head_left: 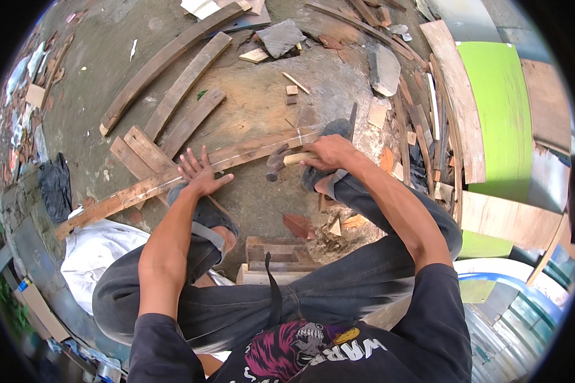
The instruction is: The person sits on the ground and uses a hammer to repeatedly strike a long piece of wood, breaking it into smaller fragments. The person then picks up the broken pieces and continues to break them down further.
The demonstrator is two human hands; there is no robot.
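In the head view, the left hand [201,177] is not holding anything closed: its fingers are spread and the palm is turned down over the long plank [243,153], and it seems to touch the wood, though I cannot tell how strongly it presses. The right hand [332,153] is clenched around the handle of a hammer [291,159], close to the handle's end, with the metal head pointing toward the left hand. The long plank lies slantwise in front of the person, across shorter planks [140,150] at its left part, and its right end is near the right foot [338,129]. In my judgement, the plank could rock or slide, because the pieces below it are loose and the ground looks uneven. If the hammer were swung and missed, it could strike the open fingers, which lie without protection, or the right foot just beside. A slack grip could also let the handle turn. About writing: the dark shirt [287,348] carries large white letters next to a pink and purple printed figure; the words are partly hidden by folds. On the planks and the green panel [495,115] I can read no label.
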